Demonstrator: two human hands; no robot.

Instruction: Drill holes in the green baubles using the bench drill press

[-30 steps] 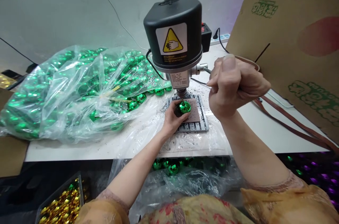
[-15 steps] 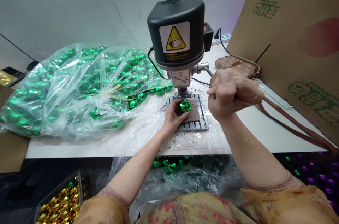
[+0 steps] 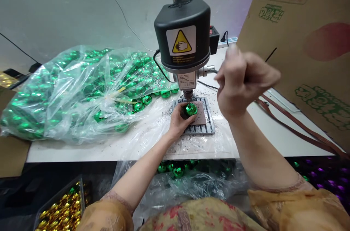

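Observation:
My left hand [image 3: 179, 120] pinches a shiny green faceted ball [image 3: 191, 109] between thumb and fingers. The ball rests on a brownish pad [image 3: 201, 117] on the grey slotted base [image 3: 210, 128] of a small drill press [image 3: 182, 34]. Right above the ball is the drill's chuck [image 3: 188, 94]; whether the bit touches the ball is too small to tell. My right hand [image 3: 242, 85], blurred by motion, is closed in a fist around the end of the press's feed lever [image 3: 213, 71], whose grip is hidden inside it.
Left of the press lies a clear plastic bag [image 3: 79, 96] full of green balls. A handbag strap [image 3: 295, 121] and a large cardboard box [image 3: 306, 52] are at right. Below the table edge are more green balls [image 3: 179, 171] in plastic and a bin of gold balls [image 3: 61, 209].
My right hand has shifted slightly up and right with the lever. My left hand and the ball have stayed in place under the chuck.

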